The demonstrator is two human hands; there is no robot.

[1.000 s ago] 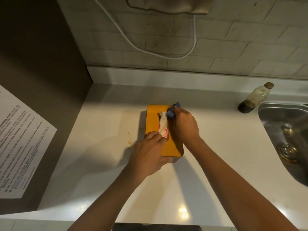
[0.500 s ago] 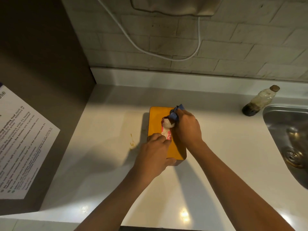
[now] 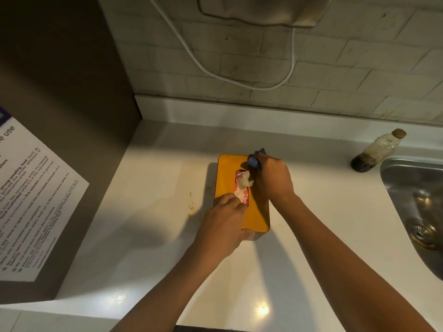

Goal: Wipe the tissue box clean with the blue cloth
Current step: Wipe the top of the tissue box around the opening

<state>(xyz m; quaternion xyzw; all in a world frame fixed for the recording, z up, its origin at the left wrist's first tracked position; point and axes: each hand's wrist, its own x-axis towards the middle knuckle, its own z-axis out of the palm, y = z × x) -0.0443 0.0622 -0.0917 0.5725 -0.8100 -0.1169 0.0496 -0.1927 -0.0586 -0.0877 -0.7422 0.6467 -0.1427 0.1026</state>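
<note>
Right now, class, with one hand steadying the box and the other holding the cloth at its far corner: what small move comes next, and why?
Probably draw the blue cloth back along the right strip of the tissue box lid. The right hand holds it at the far right corner, and the left hand pins the near end beside the tissue.

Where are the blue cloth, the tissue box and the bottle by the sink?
blue cloth (image 3: 254, 161): head view, on the bunched part above the right hand's knuckles.
tissue box (image 3: 226, 173): head view, on the bare orange lid.
bottle (image 3: 376, 152): head view, on its clear body.
</note>
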